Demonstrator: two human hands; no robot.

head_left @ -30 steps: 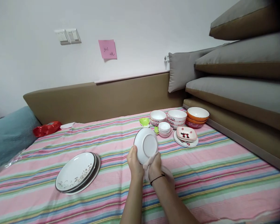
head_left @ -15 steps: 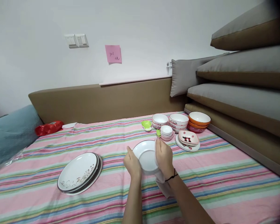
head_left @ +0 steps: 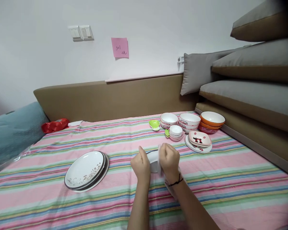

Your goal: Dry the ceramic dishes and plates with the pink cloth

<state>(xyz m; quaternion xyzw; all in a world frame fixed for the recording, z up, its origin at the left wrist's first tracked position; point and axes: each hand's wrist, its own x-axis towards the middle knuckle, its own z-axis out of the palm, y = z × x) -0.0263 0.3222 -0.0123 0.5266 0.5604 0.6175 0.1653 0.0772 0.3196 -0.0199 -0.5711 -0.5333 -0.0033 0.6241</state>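
A white plate with a dark rim is held up in front of me, tilted so that only part of it shows between my hands. My left hand is closed on its left edge, thumb pointing up. Around the right edge, my right hand is closed with a pale cloth pressed against the plate; the cloth hangs below the wrist with the black cord. To the left lies a stack of oval plates, white with a brown floral pattern on top.
Behind my right hand stand small white dishes, a green dish, white bowls, orange bowls and a pink square dish on plates. Large cushions are piled at right. A red package lies far left on the striped cloth.
The plate has tipped, so its inner face shows much less than before. Both hands stay on it, the right wrist turned more. The view has shifted slightly.
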